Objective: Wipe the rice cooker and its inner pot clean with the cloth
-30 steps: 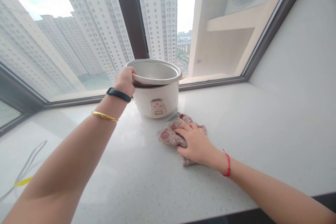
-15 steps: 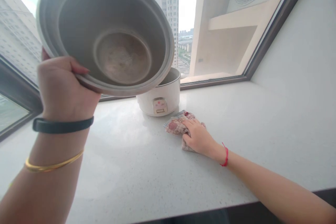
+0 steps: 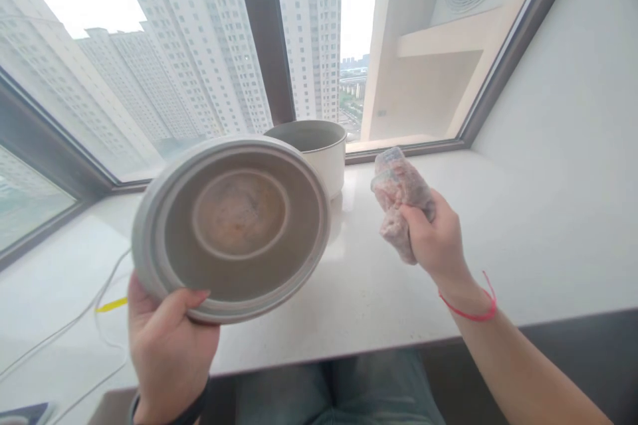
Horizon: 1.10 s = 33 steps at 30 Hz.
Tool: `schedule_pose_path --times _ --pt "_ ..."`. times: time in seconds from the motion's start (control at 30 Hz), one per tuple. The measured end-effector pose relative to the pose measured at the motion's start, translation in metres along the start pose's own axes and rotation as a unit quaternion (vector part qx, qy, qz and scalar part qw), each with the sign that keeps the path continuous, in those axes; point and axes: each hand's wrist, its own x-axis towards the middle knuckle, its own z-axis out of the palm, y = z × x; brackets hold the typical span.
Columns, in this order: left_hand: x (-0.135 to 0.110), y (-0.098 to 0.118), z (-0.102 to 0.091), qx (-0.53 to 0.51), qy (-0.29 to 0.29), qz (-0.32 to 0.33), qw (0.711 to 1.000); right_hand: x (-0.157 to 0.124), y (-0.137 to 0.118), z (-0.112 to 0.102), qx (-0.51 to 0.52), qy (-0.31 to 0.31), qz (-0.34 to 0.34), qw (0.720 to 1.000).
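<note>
My left hand (image 3: 172,339) grips the near-left rim of a grey metal inner pot (image 3: 239,212), thumb over the edge. The pot is tilted so that its inside faces me, and its round bottom has brownish stains. Bunched in my right hand (image 3: 441,239) is a reddish patterned cloth (image 3: 401,186), raised above the sill. Behind the inner pot stands the white rooker cooker body (image 3: 331,163), without a lid; the inner pot hides its front and left side.
The white window sill (image 3: 523,239) ends at a front edge above my legs. Dark-framed windows (image 3: 269,33) rise behind it. A thin white cable (image 3: 64,329) and a yellow strip (image 3: 112,305) lie at the left. A white wall (image 3: 573,106) bounds the right.
My left hand has lowered the inner pot towards me. My right hand has lifted the cloth off the sill and moved it to the right. More of the left sill shows.
</note>
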Motion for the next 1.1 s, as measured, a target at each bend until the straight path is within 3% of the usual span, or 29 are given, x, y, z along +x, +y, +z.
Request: schedule_pose_path --times 0.13,0.2,0.33,0.43,0.67,0.8,0.9,1.0,1.1 --pt "-0.021 -0.019 0.017 -0.033 0.019 -0.051 0.998 -0.055 -0.027 0.021 -0.050 -0.074 -0.200 0.976" --pt "-0.026 -0.024 0.025 -0.041 0.021 -0.062 0.997 -0.067 -0.032 0.040 -0.127 -0.132 -0.256 0.949" --pt "-0.030 -0.029 0.036 -0.075 0.035 -0.095 0.992 -0.062 -0.028 0.075 -0.341 -0.236 -0.278 0.866" --pt "-0.030 -0.032 0.040 -0.094 0.026 -0.095 0.991 -0.053 -0.020 0.091 -0.394 -0.295 -0.277 0.825" --pt "-0.020 -0.032 0.047 -0.111 -0.022 -0.085 0.990 -0.056 -0.026 0.105 -0.340 -0.410 -0.211 0.819" --pt "-0.015 -0.033 0.046 -0.113 -0.045 -0.087 0.989 -0.068 -0.046 0.114 -0.208 -0.507 -0.086 0.832" --pt "-0.012 -0.033 0.042 -0.116 -0.045 -0.092 0.988 -0.078 -0.055 0.118 -0.131 -0.509 -0.006 0.851" --pt "-0.010 -0.031 0.038 -0.109 -0.054 -0.101 0.987 -0.084 -0.058 0.112 -0.141 -0.485 -0.056 0.861" --pt "-0.007 -0.026 0.037 -0.107 -0.054 -0.110 0.987 -0.081 -0.053 0.095 -0.205 -0.474 -0.161 0.841"
